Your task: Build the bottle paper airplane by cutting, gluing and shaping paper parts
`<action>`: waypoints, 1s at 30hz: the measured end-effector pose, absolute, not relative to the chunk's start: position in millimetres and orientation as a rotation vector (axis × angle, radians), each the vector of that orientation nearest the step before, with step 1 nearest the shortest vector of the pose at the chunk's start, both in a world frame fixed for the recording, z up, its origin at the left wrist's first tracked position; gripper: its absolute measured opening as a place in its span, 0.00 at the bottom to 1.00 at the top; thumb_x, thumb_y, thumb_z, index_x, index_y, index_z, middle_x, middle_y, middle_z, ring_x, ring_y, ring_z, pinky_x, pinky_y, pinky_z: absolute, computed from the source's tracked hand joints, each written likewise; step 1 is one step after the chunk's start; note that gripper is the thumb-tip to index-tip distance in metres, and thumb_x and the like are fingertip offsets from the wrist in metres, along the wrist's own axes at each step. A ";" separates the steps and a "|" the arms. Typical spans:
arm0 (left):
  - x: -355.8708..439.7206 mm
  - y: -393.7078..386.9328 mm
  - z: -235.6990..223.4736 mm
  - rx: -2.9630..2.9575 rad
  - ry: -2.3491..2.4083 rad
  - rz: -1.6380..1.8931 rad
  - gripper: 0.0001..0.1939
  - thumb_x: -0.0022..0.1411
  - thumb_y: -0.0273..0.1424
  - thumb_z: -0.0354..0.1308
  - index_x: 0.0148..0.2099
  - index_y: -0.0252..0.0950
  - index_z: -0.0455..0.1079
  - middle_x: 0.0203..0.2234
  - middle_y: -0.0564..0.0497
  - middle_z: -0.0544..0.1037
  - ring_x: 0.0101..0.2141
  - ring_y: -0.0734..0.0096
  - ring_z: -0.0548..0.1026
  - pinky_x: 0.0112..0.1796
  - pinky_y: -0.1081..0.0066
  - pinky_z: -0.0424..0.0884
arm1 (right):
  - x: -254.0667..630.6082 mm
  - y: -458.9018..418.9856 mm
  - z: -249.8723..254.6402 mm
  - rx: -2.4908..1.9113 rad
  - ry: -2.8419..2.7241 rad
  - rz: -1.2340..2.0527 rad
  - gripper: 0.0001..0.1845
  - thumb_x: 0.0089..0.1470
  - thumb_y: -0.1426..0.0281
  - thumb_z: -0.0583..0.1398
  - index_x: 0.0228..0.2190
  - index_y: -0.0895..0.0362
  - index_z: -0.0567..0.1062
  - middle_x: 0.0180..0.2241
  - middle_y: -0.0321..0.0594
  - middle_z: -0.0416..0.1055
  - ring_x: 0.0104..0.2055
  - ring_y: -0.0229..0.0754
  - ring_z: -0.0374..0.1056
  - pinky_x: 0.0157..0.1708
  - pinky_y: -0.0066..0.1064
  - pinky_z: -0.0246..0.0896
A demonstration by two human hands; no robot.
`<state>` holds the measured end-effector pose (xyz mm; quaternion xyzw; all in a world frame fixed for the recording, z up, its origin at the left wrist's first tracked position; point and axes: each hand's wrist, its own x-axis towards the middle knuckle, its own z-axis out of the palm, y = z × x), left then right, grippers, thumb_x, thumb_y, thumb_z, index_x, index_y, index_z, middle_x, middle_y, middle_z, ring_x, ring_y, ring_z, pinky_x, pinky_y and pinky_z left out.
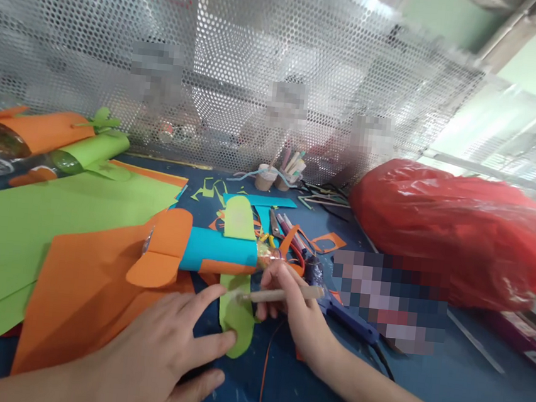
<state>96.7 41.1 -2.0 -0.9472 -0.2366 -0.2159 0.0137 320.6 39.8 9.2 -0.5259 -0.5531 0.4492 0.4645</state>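
Observation:
A plastic bottle wrapped in blue paper (218, 250) lies on its side, with orange paper fins (169, 239) at its left end. Light green rounded strips stick out from it, an upper one (240, 217) and a lower one (236, 331). My left hand (161, 323) has its fingers spread, with fingertips on or close to the lower green strip. Pinched in my right hand (296, 305) is a pale pen-like stick (263, 295), whose narrow tip meets that same strip. Its exact kind is unclear.
Orange sheets (79, 290) and green sheets (59, 206) cover the left, near other paper-wrapped bottles (56, 133). Scissors (275, 224) and a blue corded tool (351, 323) lie beyond my right hand. Cups (266, 177), a red bag (436, 223) and a perforated metal screen (244, 53) stand behind.

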 end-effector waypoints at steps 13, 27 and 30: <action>93.7 44.4 2.8 -3.013 -0.730 -0.617 0.16 0.66 0.39 0.56 0.54 0.46 0.73 0.52 0.40 0.74 0.42 0.53 0.78 0.39 0.53 0.78 | 321.6 40.0 11.1 -1.145 -1.378 1.260 0.20 0.58 0.53 0.58 0.25 0.54 0.62 0.17 0.25 0.54 0.19 0.32 0.48 0.22 0.27 0.46; 90.5 41.4 0.6 -3.038 -0.707 -0.483 0.18 0.69 0.38 0.50 0.57 0.42 0.71 0.53 0.34 0.72 0.44 0.48 0.77 0.39 0.48 0.77 | 321.8 41.6 6.1 -1.237 -1.484 1.131 0.19 0.55 0.56 0.62 0.24 0.54 0.61 0.21 0.28 0.59 0.24 0.35 0.55 0.25 0.28 0.50; 91.9 41.0 -2.2 -3.050 -0.712 -0.549 0.18 0.69 0.37 0.50 0.56 0.40 0.72 0.51 0.34 0.73 0.43 0.46 0.78 0.38 0.46 0.77 | 321.0 42.4 6.0 -1.257 -1.494 1.109 0.19 0.54 0.56 0.62 0.24 0.53 0.61 0.19 0.28 0.58 0.23 0.35 0.54 0.24 0.28 0.49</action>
